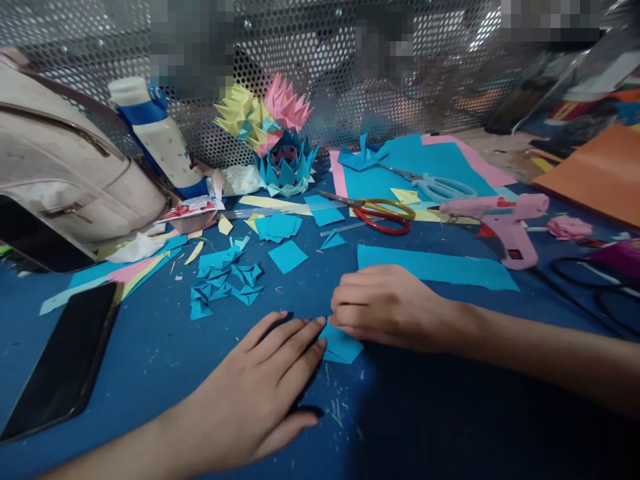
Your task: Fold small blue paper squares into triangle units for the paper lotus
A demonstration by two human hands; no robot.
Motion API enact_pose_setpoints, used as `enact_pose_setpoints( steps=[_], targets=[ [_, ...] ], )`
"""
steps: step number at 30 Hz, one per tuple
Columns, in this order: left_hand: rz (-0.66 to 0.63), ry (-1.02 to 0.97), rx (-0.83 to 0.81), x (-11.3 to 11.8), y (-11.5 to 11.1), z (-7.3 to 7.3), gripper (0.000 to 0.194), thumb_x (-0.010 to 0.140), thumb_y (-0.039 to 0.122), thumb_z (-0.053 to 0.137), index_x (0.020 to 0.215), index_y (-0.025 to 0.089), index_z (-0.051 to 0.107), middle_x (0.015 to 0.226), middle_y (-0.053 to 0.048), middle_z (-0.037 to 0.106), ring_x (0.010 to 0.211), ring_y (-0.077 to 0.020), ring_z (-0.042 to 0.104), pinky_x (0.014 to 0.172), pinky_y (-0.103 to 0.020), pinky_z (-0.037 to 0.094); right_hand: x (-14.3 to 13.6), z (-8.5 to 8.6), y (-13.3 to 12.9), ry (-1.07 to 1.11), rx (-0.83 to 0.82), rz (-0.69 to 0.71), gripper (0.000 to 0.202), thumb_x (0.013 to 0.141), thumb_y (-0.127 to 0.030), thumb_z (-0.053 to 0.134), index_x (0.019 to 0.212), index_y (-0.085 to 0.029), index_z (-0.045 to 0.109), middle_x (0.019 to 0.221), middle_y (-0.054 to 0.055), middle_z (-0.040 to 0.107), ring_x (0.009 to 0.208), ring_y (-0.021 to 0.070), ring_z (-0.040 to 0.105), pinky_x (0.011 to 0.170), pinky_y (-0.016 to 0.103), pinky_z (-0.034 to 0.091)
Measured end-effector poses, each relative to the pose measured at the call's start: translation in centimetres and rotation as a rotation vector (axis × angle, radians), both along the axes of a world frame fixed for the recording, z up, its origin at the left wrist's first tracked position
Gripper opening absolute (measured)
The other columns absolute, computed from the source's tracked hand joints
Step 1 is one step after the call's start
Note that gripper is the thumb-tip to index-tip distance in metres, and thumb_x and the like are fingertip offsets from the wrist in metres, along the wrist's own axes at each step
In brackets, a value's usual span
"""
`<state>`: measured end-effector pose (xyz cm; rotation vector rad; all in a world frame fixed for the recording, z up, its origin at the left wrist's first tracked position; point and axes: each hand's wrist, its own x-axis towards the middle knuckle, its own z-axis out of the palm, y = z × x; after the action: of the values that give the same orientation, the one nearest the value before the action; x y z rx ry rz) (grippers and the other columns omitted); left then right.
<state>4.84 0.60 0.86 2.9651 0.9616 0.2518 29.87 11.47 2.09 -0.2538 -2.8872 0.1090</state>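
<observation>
A small piece of blue paper (343, 347) with a folded edge lies on the dark blue table between my hands. My left hand (273, 387) rests palm down, its fingers stretched out and spread, with the fingertips touching the paper's left side. My right hand (390, 307) is closed, its curled fingers gripping the paper's upper part; the fingertips are partly hidden. Beyond them lie a blue square (289, 257), a stack of blue squares (278, 227) and a cluster of folded blue pieces (220, 283). Behind my right hand is a long blue paper strip (440, 268).
Scissors with red and yellow handles (383, 215), pale blue-handled scissors (443, 189) and a pink glue gun (513, 220) lie at the right. Folded paper flowers (287, 163) and a bottle (165, 143) stand at the back. A phone (63, 360) and a backpack (75, 153) are left.
</observation>
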Motion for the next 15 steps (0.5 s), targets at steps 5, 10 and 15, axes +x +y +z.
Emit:
enact_pose_setpoints(
  steps=[5, 10, 15],
  targets=[
    [-0.003, 0.011, 0.0, -0.03, 0.08, -0.01, 0.058, 0.103, 0.051, 0.04, 0.145, 0.01, 0.043, 0.153, -0.012, 0.043, 0.137, -0.028, 0.042, 0.116, -0.047, 0.029, -0.24, 0.31, 0.22, -0.044, 0.166, 0.062, 0.036, 0.104, -0.013, 0.029, 0.088, -0.018, 0.061, 0.082, 0.002, 0.06, 0.073, 0.0157, 0.044, 0.06, 0.033, 0.026],
    [-0.007, 0.008, 0.013, 0.06, 0.1, 0.01, 0.058, 0.103, 0.051, 0.039, 0.144, 0.01, 0.044, 0.151, -0.012, 0.046, 0.135, -0.0284, 0.044, 0.116, -0.048, 0.027, -0.2, 0.25, 0.36, -0.059, 0.136, 0.082, 0.038, 0.106, -0.013, 0.026, 0.092, -0.017, 0.061, 0.087, 0.003, 0.06, 0.077, 0.0154, 0.047, 0.061, 0.033, 0.028],
    [-0.022, 0.024, 0.04, 0.07, 0.18, 0.11, 0.058, 0.103, 0.052, 0.039, 0.143, 0.01, 0.046, 0.151, -0.011, 0.046, 0.136, -0.0275, 0.044, 0.119, -0.046, 0.02, -0.26, 0.92, 0.66, -0.137, 0.046, 0.118, 0.036, 0.105, -0.02, 0.035, 0.083, -0.017, 0.062, 0.087, 0.004, 0.061, 0.079, 0.0162, 0.047, 0.064, 0.031, 0.031]
  ],
)
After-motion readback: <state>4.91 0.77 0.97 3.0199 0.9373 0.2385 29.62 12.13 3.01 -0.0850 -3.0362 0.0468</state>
